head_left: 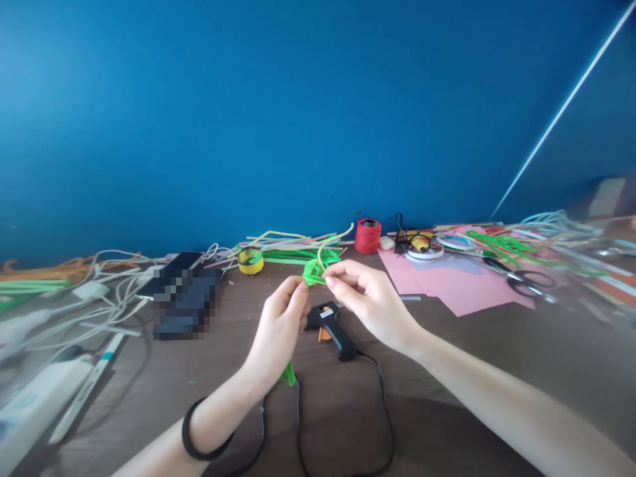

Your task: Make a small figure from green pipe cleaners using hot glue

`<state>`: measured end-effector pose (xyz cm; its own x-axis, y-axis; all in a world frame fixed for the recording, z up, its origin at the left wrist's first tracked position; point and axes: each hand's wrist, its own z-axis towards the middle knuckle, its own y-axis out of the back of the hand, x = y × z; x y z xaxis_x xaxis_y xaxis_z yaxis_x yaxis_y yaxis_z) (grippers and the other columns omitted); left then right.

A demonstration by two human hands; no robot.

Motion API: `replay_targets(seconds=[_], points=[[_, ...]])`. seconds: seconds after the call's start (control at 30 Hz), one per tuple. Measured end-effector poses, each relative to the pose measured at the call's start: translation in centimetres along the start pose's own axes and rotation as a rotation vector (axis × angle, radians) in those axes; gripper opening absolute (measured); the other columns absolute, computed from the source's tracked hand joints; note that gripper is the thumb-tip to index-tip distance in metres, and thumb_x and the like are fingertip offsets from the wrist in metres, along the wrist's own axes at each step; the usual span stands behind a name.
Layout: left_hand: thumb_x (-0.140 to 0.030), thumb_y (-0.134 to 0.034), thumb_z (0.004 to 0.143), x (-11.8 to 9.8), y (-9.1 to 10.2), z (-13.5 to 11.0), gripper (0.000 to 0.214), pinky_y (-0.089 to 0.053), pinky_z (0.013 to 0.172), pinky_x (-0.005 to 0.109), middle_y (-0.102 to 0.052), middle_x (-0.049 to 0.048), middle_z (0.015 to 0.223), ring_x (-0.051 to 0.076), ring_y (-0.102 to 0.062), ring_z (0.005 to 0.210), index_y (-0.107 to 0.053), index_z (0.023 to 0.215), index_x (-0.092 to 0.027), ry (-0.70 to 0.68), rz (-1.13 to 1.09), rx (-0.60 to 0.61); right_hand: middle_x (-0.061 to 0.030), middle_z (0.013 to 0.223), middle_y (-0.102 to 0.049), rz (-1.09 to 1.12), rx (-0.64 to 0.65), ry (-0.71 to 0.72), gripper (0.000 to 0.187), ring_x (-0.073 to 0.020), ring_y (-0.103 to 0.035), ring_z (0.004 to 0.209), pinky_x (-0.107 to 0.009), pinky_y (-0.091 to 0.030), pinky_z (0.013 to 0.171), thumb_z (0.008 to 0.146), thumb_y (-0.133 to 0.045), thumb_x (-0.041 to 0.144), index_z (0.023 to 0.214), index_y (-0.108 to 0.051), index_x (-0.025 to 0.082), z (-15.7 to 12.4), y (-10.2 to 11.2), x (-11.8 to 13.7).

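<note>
Between my two hands, over the middle of the table, is a small green bundle of bent pipe cleaner (313,272). My left hand (282,324) is closed, its thumb and fingers pinching the bundle from the left. A green end hangs out below that palm. From the right, my right hand (370,298) pinches the bundle's edge between thumb and forefinger. A pale stem rises just behind the green piece. Beneath the hands lies a black glue gun (339,334) with an orange trigger, partly hidden by my left hand.
Along the blue wall lie green pipe cleaners (293,255), a yellow tape roll (250,261) and a red spool (368,236). Pink paper (462,285) and scissors (521,277) are on the right. Phones (173,275) and white cables (116,298) lie left. The glue gun's black cord (385,397) loops nearby.
</note>
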<state>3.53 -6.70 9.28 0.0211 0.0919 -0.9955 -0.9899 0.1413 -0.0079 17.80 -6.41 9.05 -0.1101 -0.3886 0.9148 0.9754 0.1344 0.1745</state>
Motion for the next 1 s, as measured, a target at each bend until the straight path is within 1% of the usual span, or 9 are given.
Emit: replay_targets(seconds=[0.3,0.5,0.7,0.87,1.0], points=[[-0.031,-0.049,0.081,0.32,0.03,-0.27,0.021,-0.024,0.041,0.017,-0.030,-0.0067,0.055,0.007,-0.028,0.047,-0.043,0.065,-0.019,-0.071,0.022,-0.030,0.0056,0.055,-0.043,0.069,0.020,-0.001,0.012,-0.0070,-0.036,0.047,-0.020,-0.027,0.043,0.086,-0.050,0.030,0.087,-0.051,0.019,-0.07,-0.23,-0.44],[-0.032,-0.050,0.081,0.03,0.09,-0.33,0.021,-0.022,0.040,0.017,-0.029,-0.0074,0.053,0.007,-0.025,0.046,-0.045,0.066,-0.019,-0.061,0.042,-0.023,0.0044,0.058,-0.046,0.064,0.021,0.011,0.011,-0.0070,-0.038,0.048,-0.020,-0.029,0.045,0.086,-0.049,0.027,0.089,-0.053,0.017,-0.04,-0.23,-0.23],[-0.033,-0.051,0.080,-0.18,-0.06,-0.37,0.019,-0.020,0.039,0.018,-0.028,-0.0076,0.053,0.006,-0.024,0.045,-0.048,0.069,-0.018,-0.041,0.027,-0.020,0.0040,0.059,-0.045,0.061,0.011,0.013,0.013,-0.0068,-0.036,0.049,-0.021,-0.027,0.045,0.086,-0.047,0.025,0.093,-0.055,0.017,-0.08,-0.20,-0.18],[-0.035,-0.053,0.079,-0.08,0.01,-0.31,0.022,-0.022,0.039,0.018,-0.030,-0.0070,0.053,0.006,-0.026,0.046,-0.048,0.066,-0.018,-0.063,0.038,-0.036,0.0040,0.059,-0.046,0.047,0.009,0.018,0.014,-0.0068,-0.036,0.048,-0.021,-0.026,0.044,0.087,-0.046,0.027,0.094,-0.054,0.017,-0.16,-0.25,-0.43],[-0.036,-0.056,0.077,-0.09,0.00,-0.36,0.022,-0.019,0.038,0.019,-0.031,-0.0069,0.053,0.006,-0.025,0.045,-0.050,0.067,-0.018,-0.071,0.059,-0.052,0.0049,0.057,-0.045,0.047,0.009,0.020,0.012,-0.0068,-0.035,0.046,-0.021,-0.026,0.044,0.087,-0.048,0.028,0.091,-0.053,0.018,-0.20,-0.35,-0.50]])
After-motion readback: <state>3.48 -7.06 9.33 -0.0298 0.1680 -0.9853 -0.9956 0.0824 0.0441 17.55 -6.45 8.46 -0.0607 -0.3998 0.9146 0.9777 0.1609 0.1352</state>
